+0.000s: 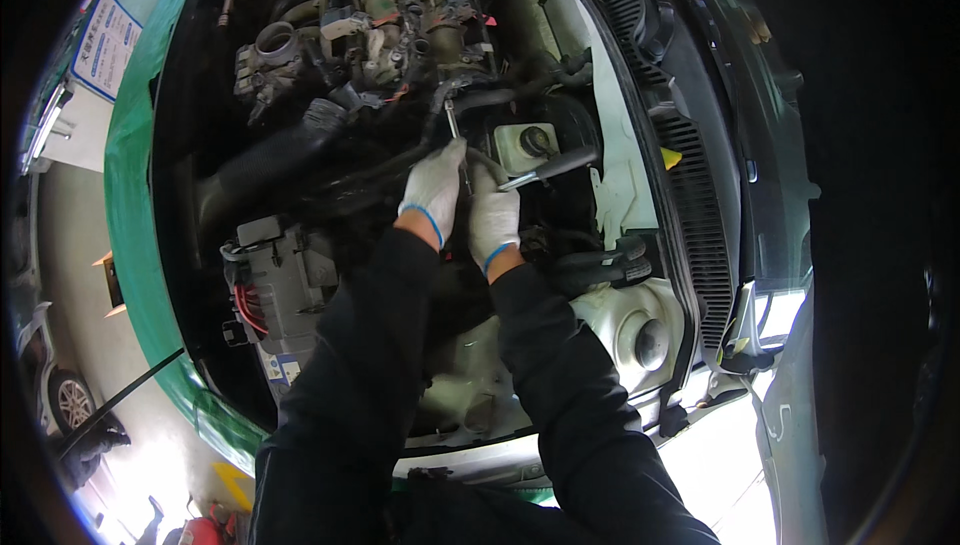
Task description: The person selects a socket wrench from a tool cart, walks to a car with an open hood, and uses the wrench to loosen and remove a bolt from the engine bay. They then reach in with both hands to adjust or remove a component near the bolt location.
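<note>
- Working in the open engine bay of a car, the person has both gloved hands together at the centre of the frame.
- Left hand (432, 187): fingers closed round a slim metal bar (453, 121). The bar runs up out of the fist to the lower edge of the engine (380, 5), upper centre of the frame.
- Right hand (494, 217): just beside the left, curled on the metal shank of a dark-gripped tool (565, 164). The grip points to the right, toward the white reservoir (522, 149). Fingertips partly hidden; exact hold cannot be told.
- Whether bar and tool are joined: cannot tell; hands cover the place where they would meet.
- Done, as far as visible: engine top lies exposed; a metal part with a round open mouth (277, 42) shows uncovered, upper left of the frame. A green cover (133, 175) is draped along the bay's edge, left of the frame.
- In hand (judgement): work at the engine's lower edge looks under way, not finished, since the bar reaches in there and both hands are occupied.
- Left (judgement): at least this spot remains. Far end of bar too small to tell whether seated on a fastener; loosening or tightening likewise undetermined.
- Battery (285, 280), lower left of the frame: in place, red cables visible, apart from both hands.
</note>
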Action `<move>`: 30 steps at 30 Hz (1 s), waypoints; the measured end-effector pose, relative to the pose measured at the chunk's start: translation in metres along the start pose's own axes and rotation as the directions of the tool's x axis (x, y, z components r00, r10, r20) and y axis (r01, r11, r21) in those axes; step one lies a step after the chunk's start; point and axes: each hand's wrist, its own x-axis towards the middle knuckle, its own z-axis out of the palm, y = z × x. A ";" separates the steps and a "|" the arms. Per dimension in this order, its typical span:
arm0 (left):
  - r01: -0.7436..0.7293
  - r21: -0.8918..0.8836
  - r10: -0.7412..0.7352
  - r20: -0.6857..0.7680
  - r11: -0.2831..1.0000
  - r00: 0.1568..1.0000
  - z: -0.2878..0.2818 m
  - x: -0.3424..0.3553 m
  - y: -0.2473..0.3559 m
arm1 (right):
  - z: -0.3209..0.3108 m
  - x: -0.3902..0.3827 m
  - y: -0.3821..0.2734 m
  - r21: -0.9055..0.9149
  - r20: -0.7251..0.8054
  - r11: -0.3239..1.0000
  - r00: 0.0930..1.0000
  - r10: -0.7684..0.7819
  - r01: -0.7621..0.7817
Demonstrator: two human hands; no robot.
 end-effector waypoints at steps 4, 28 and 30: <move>-0.033 -0.023 0.034 0.033 0.999 0.999 0.005 0.035 0.009 | 0.003 -0.009 0.005 -0.681 0.074 0.641 0.904 -0.420 0.354; 0.069 -0.063 -0.064 0.078 0.996 0.995 0.001 0.028 0.006 | 0.012 -0.015 -0.018 0.026 -0.146 1.000 0.989 0.017 -0.014; 0.069 -0.069 -0.065 0.064 0.995 0.996 0.000 0.025 0.007 | 0.005 -0.012 -0.023 0.228 -0.018 0.957 0.982 0.186 -0.177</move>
